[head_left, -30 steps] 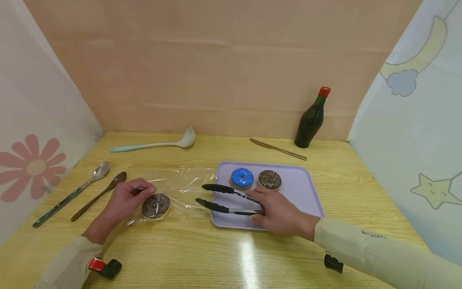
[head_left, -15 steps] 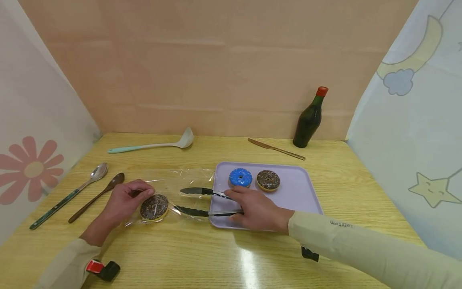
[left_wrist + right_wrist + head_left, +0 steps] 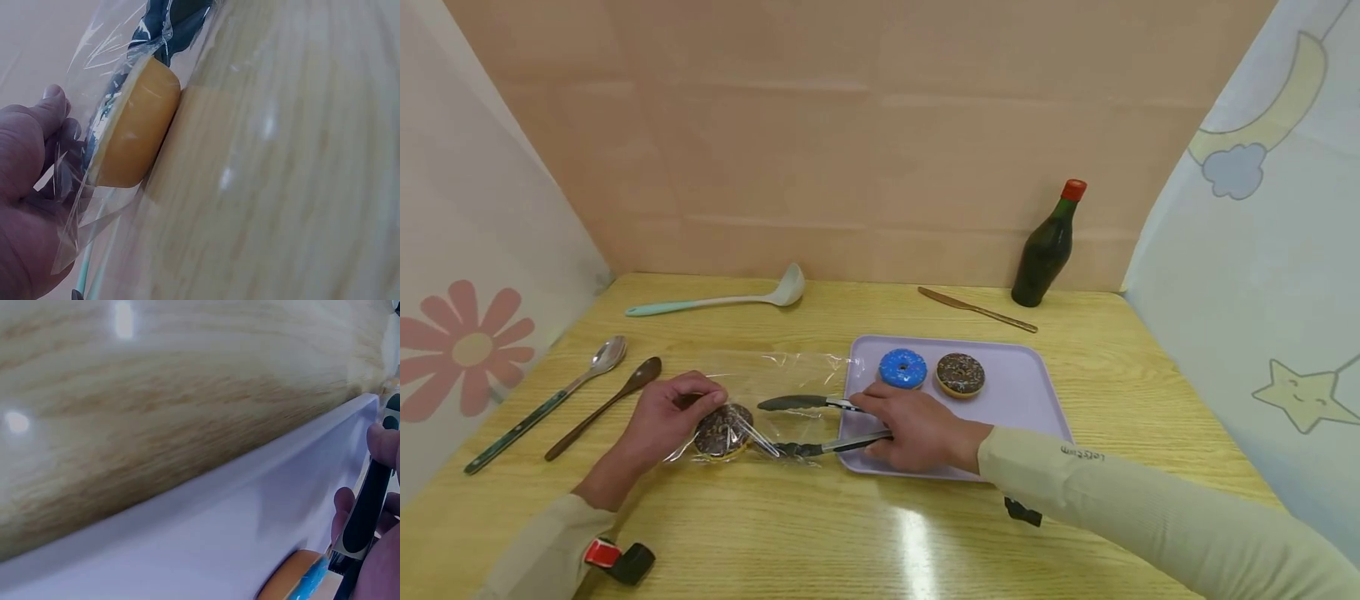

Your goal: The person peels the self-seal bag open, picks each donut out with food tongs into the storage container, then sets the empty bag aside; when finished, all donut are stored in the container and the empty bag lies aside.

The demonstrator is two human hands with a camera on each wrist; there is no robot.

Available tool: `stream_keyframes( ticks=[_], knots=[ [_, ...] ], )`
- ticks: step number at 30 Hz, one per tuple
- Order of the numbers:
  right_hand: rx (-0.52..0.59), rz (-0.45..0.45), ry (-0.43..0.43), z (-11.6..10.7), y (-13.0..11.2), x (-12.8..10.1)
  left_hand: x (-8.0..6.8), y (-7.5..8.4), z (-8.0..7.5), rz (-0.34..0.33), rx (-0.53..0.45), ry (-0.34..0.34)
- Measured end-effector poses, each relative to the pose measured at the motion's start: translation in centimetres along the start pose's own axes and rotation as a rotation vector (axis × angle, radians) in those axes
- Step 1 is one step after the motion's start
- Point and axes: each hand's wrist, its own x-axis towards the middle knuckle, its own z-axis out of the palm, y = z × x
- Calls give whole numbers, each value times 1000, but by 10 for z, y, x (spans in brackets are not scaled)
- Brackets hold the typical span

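Note:
Near the left of the table, my left hand (image 3: pixel 672 415) pinches the edge of a clear plastic bag (image 3: pixel 797 371). A chocolate donut with sprinkles (image 3: pixel 721 433) lies in the bag, its yellow side (image 3: pixel 140 125) showing through the film in the left wrist view. My right hand (image 3: pixel 919 427) grips a pair of tongs (image 3: pixel 793 402), their arms spread and black tips pointing left. Those tips show through the film close to the donut. A lilac tray (image 3: pixel 1011 417) under the right hand holds a blue donut (image 3: pixel 902 367) and another chocolate donut (image 3: pixel 960 375).
A ladle (image 3: pixel 730 300) and a copper-coloured knife (image 3: pixel 977 308) lie toward the back. Behind the tray's right side stands a dark bottle (image 3: pixel 1043 254). To the left lie a green-handled spoon (image 3: pixel 542 417) and a wooden spoon (image 3: pixel 606 408). Cloth walls surround the table.
My right hand has moved left with the tongs, bringing their tips over to the bagged donut. The left hand keeps its pinch on the bag and stays in place.

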Motion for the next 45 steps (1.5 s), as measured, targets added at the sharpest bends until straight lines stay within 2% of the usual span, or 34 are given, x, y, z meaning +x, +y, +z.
stream_keyframes(
  ticks=[15, 21, 29, 37, 45],
  knots=[
    [-49, -57, -5, 6, 5, 11, -1, 0, 7, 14, 8, 9],
    [-59, -52, -22, 7, 3, 15, -1, -1, 6, 18, 3, 5],
    [-54, -39, 1, 9, 2, 13, -2, 0, 5, 22, 0, 6],
    [-14, -2, 19, 10, 1, -1, -2, 0, 2, 11, 28, 19],
    [53, 120, 53, 8, 6, -29, -4, 1, -3, -8, 113, 27]
  ],
)
